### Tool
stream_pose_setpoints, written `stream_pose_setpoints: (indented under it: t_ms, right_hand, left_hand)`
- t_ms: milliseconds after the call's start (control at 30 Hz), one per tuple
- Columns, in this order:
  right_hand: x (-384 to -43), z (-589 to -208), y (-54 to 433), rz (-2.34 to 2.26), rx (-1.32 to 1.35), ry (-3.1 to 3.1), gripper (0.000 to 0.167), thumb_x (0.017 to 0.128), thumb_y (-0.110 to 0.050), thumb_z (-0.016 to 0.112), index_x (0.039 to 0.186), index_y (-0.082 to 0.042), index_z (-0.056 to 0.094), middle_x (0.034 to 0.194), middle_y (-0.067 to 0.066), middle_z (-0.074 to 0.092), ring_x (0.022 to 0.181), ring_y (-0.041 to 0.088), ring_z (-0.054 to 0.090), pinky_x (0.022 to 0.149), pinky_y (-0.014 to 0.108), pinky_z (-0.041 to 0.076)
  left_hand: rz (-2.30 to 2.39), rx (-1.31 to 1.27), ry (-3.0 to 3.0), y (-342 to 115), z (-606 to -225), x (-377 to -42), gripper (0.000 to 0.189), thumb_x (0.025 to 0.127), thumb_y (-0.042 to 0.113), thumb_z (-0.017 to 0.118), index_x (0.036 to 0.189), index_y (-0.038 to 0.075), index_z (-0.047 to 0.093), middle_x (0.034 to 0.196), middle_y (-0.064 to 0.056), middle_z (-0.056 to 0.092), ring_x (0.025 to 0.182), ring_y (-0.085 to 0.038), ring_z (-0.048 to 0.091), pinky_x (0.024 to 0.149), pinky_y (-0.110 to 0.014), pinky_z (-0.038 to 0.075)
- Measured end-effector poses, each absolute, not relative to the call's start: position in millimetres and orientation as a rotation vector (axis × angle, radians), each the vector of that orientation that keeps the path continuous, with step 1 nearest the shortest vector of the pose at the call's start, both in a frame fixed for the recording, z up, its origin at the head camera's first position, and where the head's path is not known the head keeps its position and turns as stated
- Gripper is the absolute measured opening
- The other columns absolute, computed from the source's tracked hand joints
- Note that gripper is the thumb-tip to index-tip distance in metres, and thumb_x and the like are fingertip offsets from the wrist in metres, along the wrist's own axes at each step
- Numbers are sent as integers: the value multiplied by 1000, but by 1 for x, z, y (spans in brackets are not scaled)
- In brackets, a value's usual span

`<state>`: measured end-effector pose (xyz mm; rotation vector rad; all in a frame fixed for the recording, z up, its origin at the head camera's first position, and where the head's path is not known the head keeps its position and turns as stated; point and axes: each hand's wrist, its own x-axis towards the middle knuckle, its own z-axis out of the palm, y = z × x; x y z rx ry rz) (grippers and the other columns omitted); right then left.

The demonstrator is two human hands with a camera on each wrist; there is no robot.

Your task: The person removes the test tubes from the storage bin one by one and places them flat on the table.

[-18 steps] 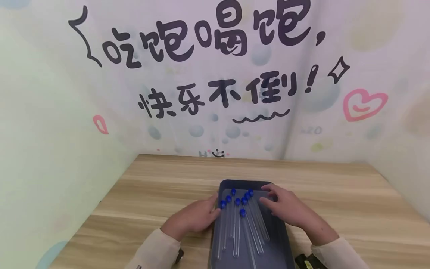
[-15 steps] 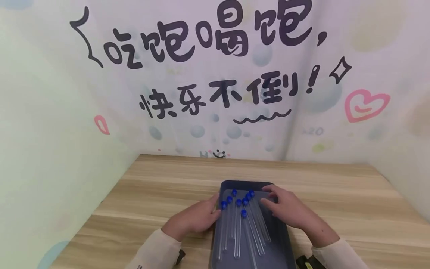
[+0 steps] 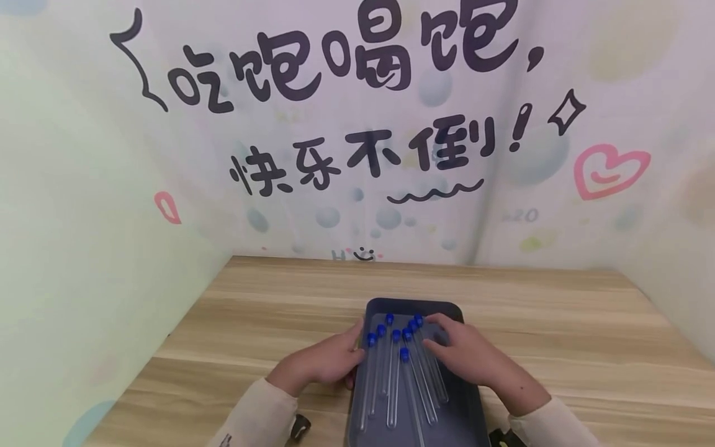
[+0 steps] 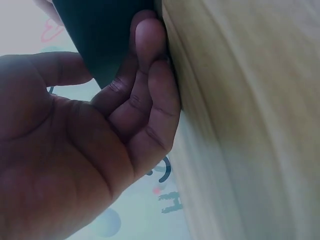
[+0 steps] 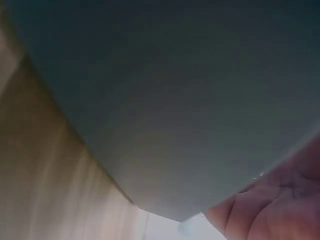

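A dark blue-grey tray [image 3: 466, 416] lies lengthwise on the table, holding several clear test tubes [image 3: 393, 397] with blue caps [image 3: 404, 354] toward its far end. My left hand [image 3: 329, 359] grips the tray's left side. In the left wrist view, that hand's fingers [image 4: 150, 45] curl against the tray [image 4: 95, 30] at table level, with the thumb on the other side. Over the tray's right side is my right hand [image 3: 469, 354], thumb and index finger apart beside the rightmost tubes. Contact with a tube cannot be made out. The tray wall [image 5: 175, 110] blocks most of the right wrist view.
A wood-grain table [image 3: 268, 285] carries the tray. Behind it hangs a pale printed backdrop [image 3: 313, 223] with black lettering, and pale side walls [image 3: 78, 248] stand left and right. Black straps [image 3: 300, 427] show at the wrists.
My right hand has moved left over the tray, bringing its fingertips closer to the blue caps. My left hand stays at the tray's left side, and the tubes lie as before.
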<state>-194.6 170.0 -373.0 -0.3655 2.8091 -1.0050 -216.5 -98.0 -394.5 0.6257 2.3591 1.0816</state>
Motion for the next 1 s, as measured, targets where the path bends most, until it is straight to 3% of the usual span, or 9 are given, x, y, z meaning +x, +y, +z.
stream_pose_setpoints:
  t_ms: [167,367,633,833,1000]
  right_hand:
    - [-197,-377,168,-990,-389,2800,48,96,-28,66,136,-3,56,133,20,63,119,37,64,94,56,52]
    - [-198,-381,166,-1022,-392,2780,48,95,-25,66,137,-4,55,130,21,64,116,38,65,89,53,55]
    - [-198,-384,168,-1292,-294,2570,55,96,-19,66,144,-4,45,132,32,58,78,24,73,61,38,60]
    - [-199,-386,170,-1328,-273,2537,58,94,-16,68,146,-5,44,132,29,58,94,27,71,61,36,60]
    - [-199,-385,170,-1331,-302,2535,64,89,-4,70,147,-4,43,132,29,57,93,25,71,60,34,60]
  left_hand:
    - [1083,626,2361,-98,-395,-218,68,105,17,39,162,13,2,63,-9,61,52,-21,61,47,-29,47]
    - [1088,595,2357,-98,-397,-218,69,105,17,40,162,11,2,61,-8,61,52,-19,60,46,-26,45]
    - [1107,640,2339,-97,-396,-218,68,105,13,37,162,14,2,61,-7,60,51,-19,60,45,-26,45]
    - [1088,631,2349,-95,-395,-217,69,105,15,38,162,16,0,63,-6,61,52,-20,61,45,-27,46]
    - [1086,624,2351,-95,-394,-217,69,105,15,37,162,16,0,63,-7,61,53,-20,61,47,-29,47]
